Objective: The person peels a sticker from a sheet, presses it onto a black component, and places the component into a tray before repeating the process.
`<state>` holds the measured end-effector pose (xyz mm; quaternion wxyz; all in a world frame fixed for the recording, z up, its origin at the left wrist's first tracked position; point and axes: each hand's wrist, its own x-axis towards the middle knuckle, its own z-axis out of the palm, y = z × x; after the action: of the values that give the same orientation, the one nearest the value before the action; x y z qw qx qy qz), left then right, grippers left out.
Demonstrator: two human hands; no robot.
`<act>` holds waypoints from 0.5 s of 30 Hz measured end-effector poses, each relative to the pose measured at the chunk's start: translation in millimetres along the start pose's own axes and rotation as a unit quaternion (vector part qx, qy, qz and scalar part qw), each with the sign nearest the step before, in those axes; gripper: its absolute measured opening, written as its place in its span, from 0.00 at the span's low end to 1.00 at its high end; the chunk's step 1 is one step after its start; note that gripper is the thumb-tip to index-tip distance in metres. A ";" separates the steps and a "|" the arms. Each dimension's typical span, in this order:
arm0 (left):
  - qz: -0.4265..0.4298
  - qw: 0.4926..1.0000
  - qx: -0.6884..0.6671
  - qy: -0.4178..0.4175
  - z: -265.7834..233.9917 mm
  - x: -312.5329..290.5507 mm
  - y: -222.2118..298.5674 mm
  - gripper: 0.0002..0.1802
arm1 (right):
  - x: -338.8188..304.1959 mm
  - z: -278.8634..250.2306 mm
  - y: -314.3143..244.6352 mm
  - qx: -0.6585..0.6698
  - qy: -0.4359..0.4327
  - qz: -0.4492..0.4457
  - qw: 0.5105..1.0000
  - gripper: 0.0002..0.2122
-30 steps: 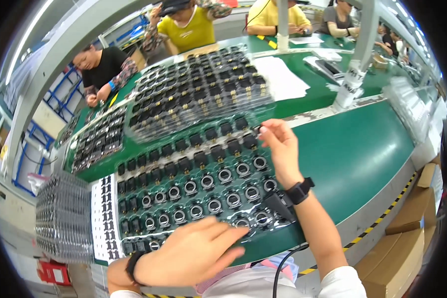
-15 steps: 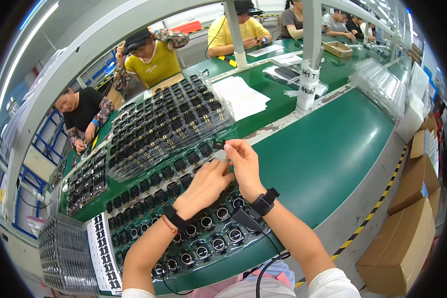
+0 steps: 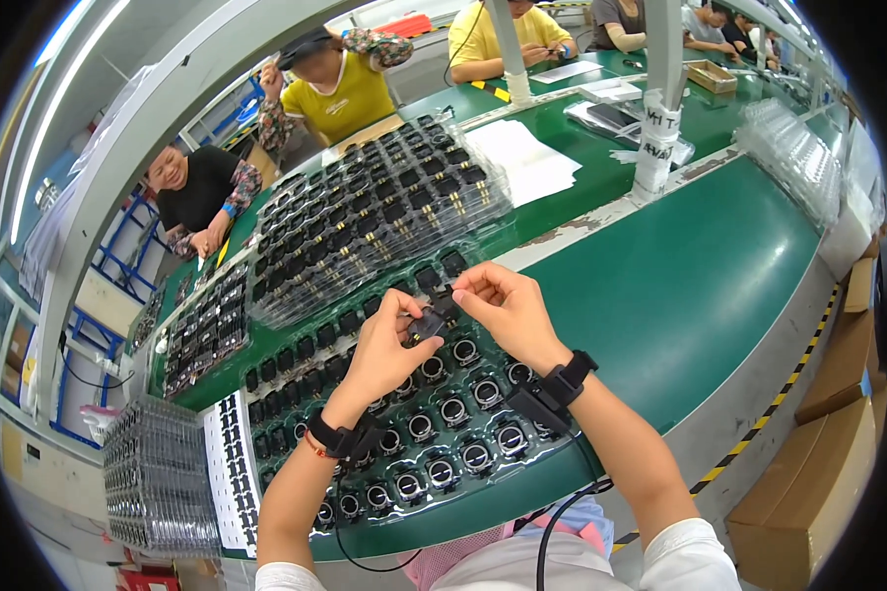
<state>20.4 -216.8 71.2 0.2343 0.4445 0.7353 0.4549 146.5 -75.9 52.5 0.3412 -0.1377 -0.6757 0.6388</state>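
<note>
- The black part (image 3: 426, 326) is held over the clear tray (image 3: 543, 446) by the left hand (image 3: 379, 353), thumb and bent fingers closed about it.
- A small dark piece (image 3: 445, 303) is pinched by the right hand (image 3: 514, 313), thumb to forefinger; contact between pieces cannot be told.
- Judged: the part is best kept steady, the piece aligned before pressure is applied.
- Ring-faced parts (image 3: 452, 410) are seated in the tray's near rows.
- Black parts with gold-coloured contacts are held in the stacked trays (image 3: 288, 315) beyond.
</note>
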 end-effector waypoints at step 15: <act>0.101 0.993 0.069 -0.002 -5.6 -10.2 -5.1 0.26 | -9.2 16.2 2.5 -0.124 -0.077 -0.056 0.988 0.05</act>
<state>19.0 -229.3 68.8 0.1573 0.5322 0.7158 0.4239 142.3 -93.7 48.3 0.3035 -0.0909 -0.7807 0.5387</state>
